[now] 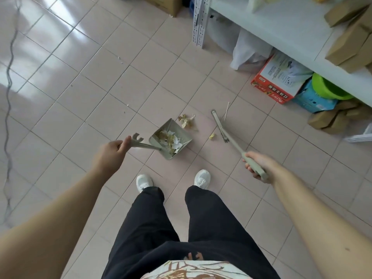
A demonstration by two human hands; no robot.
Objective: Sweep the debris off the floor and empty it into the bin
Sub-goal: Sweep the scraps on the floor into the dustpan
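My left hand (114,150) is clamped on the handle of one grey-green plastic dustpan (177,128), my right hand (256,165) wrapped round one matching long-handled broom (219,125). Pan holds white paper scraps and gold foil (171,138). On floor: one crumpled gold wrapper clump (186,120) at pan's 12 o'clock, one small gold bit (212,135) at 3, one white stick (226,110). Floor is glossy pink tiles (80,87); white shelf (281,27) at 2 o'clock, one red carton (271,87) under it.

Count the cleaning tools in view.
2. The dustpan is mid-frame, its handle gripped by the left hand; the broom, right of it, is held by the right hand. More could hide under the shelf.
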